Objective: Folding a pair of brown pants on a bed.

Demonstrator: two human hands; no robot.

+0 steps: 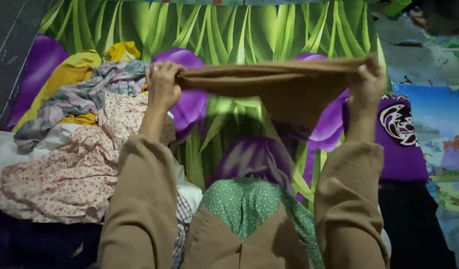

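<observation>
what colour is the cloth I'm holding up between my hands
Plain light brown, a tan shade; the cloth shows best in the head view, the only one.

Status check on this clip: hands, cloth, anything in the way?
Left hand and right hand each pinch an end of the brown cloth, stretched taut above the floral sheet. Clothes pile left, clear of it.

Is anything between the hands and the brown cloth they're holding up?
No. The left hand and the right hand each pinch an end of the brown cloth directly, with nothing between. It hangs stretched between them above the green and purple sheet. The pile of clothes lies off to the left.
</observation>
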